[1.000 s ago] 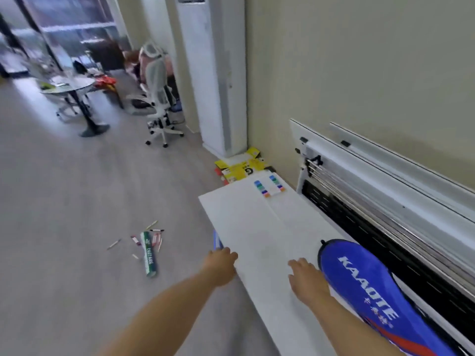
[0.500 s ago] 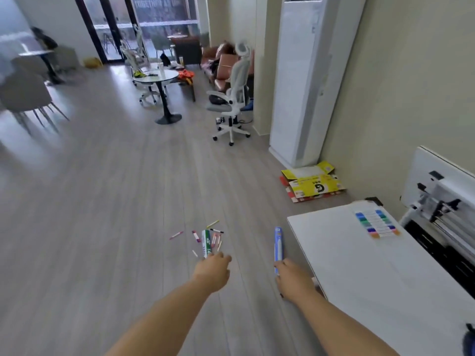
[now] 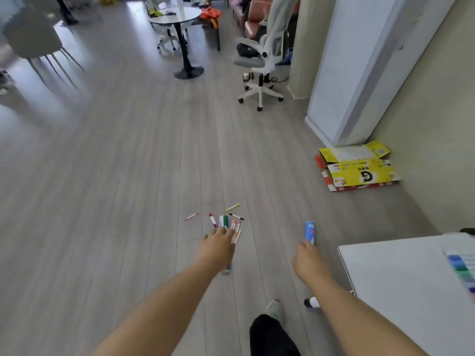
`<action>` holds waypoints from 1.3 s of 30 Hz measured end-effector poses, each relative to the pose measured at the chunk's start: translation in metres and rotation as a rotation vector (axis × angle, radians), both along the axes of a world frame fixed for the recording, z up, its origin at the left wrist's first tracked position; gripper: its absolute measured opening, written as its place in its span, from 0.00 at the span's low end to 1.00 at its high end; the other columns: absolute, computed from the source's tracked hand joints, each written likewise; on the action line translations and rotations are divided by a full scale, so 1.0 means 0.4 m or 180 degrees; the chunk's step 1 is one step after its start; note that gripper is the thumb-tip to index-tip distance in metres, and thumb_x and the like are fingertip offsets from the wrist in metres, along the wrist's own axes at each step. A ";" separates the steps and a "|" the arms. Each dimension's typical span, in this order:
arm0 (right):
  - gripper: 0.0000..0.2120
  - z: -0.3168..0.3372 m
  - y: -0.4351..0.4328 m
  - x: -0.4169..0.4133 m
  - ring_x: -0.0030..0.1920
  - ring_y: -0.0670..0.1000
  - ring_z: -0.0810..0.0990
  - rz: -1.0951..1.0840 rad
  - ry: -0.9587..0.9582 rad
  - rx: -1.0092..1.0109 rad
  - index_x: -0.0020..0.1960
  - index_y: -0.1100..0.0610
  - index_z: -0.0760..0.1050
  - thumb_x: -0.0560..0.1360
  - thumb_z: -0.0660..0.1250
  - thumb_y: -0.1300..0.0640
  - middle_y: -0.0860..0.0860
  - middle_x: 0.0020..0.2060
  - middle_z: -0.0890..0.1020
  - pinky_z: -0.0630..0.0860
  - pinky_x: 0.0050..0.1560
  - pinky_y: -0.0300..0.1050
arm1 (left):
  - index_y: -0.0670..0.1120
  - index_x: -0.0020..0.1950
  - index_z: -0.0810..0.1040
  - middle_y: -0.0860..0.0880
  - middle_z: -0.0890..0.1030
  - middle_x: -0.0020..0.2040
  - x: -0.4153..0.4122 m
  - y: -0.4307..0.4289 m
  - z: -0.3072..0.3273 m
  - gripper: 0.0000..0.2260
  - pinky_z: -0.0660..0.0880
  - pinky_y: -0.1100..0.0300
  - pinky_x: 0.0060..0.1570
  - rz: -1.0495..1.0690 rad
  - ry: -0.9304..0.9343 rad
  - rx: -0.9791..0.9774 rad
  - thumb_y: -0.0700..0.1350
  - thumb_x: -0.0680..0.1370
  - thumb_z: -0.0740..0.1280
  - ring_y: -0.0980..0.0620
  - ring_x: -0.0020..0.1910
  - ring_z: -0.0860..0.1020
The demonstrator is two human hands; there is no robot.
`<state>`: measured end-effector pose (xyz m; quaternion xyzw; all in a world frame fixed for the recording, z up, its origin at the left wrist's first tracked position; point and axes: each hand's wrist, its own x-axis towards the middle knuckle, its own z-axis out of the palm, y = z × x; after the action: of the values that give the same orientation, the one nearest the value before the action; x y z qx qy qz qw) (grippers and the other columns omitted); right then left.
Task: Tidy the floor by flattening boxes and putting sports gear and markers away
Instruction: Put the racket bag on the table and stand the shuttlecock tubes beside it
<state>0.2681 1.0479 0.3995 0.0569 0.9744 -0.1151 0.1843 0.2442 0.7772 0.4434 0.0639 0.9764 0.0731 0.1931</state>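
Note:
Several coloured markers [image 3: 232,216] lie scattered on the grey floor around a green and white tube [image 3: 224,221]. A pink marker [image 3: 191,216] lies apart to their left. A blue tube [image 3: 309,231] lies on the floor to the right. My left hand [image 3: 218,246] is stretched out over the near end of the green tube, fingers loose, holding nothing. My right hand [image 3: 309,260] reaches forward just short of the blue tube, empty. Flattened yellow and red boxes [image 3: 358,172] lie stacked by the wall.
A white table [image 3: 401,283] with a marker colour chart [image 3: 461,271] stands at the right. A tall white cabinet [image 3: 359,70], a white swivel chair [image 3: 259,62] and a round table [image 3: 180,27] stand farther back. My feet [image 3: 273,308] are on the floor below.
I have turned away from the white table and the blue racket bag. Both hands left the tabletop and now reach out over the floor toward the markers and tubes.

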 end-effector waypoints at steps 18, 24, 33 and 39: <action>0.33 -0.798 0.102 -0.515 0.77 0.56 0.53 -0.1115 -0.0388 0.0246 0.78 0.50 0.49 0.79 0.57 0.42 0.54 0.78 0.51 0.62 0.71 0.51 | 0.56 0.80 0.45 0.48 0.53 0.81 -0.614 -0.126 -0.832 0.31 0.60 0.45 0.74 0.0178 -0.0256 -0.0185 0.60 0.82 0.56 0.43 0.79 0.53; 0.34 -1.237 0.181 -0.563 0.76 0.57 0.56 -0.1293 -0.0372 0.0439 0.78 0.51 0.48 0.79 0.59 0.43 0.55 0.78 0.53 0.64 0.69 0.52 | 0.56 0.80 0.48 0.47 0.55 0.80 -0.678 -0.120 -1.305 0.30 0.64 0.44 0.72 0.0157 -0.0150 -0.0315 0.60 0.82 0.56 0.43 0.78 0.54; 0.34 -1.730 0.340 -0.575 0.73 0.59 0.59 -0.1603 -0.0292 0.0648 0.77 0.52 0.52 0.77 0.61 0.43 0.57 0.76 0.58 0.67 0.66 0.55 | 0.58 0.80 0.47 0.47 0.51 0.81 -0.717 -0.114 -1.823 0.30 0.65 0.36 0.68 0.0475 -0.0321 -0.0375 0.59 0.82 0.58 0.39 0.78 0.53; 0.38 -1.907 0.439 -0.561 0.64 0.65 0.70 -0.2303 -0.0395 0.0280 0.77 0.50 0.49 0.75 0.66 0.45 0.62 0.70 0.63 0.71 0.61 0.59 | 0.62 0.78 0.47 0.44 0.51 0.77 -0.730 -0.130 -2.017 0.32 0.76 0.35 0.55 0.1311 -0.0477 -0.0240 0.57 0.80 0.63 0.34 0.65 0.67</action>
<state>0.0438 1.2234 -0.3635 0.4124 0.8823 -0.1272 0.1879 -0.0476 0.7251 -0.3632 -0.1498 0.9537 0.0791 0.2484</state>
